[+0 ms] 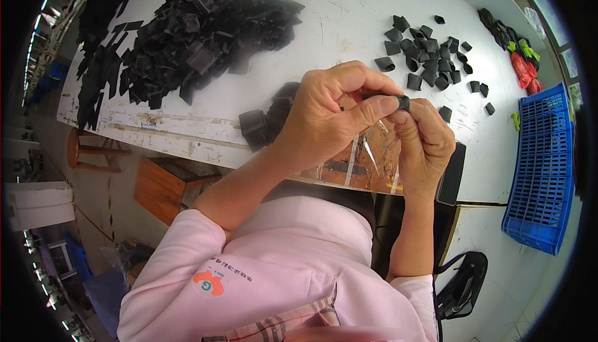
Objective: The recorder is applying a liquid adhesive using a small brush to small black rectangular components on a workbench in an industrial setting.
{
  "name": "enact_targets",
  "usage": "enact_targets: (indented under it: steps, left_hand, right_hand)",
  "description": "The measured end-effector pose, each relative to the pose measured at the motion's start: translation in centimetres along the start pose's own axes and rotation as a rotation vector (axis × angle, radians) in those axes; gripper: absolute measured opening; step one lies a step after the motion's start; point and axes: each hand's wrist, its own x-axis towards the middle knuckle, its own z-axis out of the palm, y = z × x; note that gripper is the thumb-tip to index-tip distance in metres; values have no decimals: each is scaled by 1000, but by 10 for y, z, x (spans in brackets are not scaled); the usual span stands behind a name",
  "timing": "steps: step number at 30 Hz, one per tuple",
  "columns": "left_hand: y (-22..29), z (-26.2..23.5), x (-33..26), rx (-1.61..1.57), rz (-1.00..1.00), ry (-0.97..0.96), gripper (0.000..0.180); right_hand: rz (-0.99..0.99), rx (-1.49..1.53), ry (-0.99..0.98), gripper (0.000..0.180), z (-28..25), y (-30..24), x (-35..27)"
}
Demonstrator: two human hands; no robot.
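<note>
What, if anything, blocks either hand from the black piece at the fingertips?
Nothing visible does: the left hand and right hand both grip the black piece directly. The right-hand pile lies beyond them on the table.

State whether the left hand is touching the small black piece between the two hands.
Touching: the head view shows the left hand with its thumb pressed against the small black piece, no gap between them.

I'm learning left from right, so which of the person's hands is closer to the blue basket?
Right. The right hand is left of the blue basket, not touching it. The left hand is farther left, with the right hand between it and the basket.
</note>
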Motion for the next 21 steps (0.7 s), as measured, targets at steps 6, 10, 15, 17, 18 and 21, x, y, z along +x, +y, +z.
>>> enact_targets:
  steps: [6,10,15,17,18,21]
  left_hand:
    - [13,-3,16,620,504,3,5]
    - [0,-8,10,645,500,31,3]
    - [-13,-8,6,295,281,46,5]
    - [-14,-2,9,265,294,51,4]
    - [-13,0,10,236,305,56,4]
    - [-7,-5,14,462,458,29,4]
  right_hand:
    - [230,261,-79,9,-4,-4,8]
    - [108,97,-146,9,-3,-5,12]
    - [7,-134,-181,8,-4,-17,16]
    - [30,-169,-148,7,-6,-20,16]
    - [30,-168,-152,7,-7,-21,17]
    - [43,-153,-162,7,-9,-20,15]
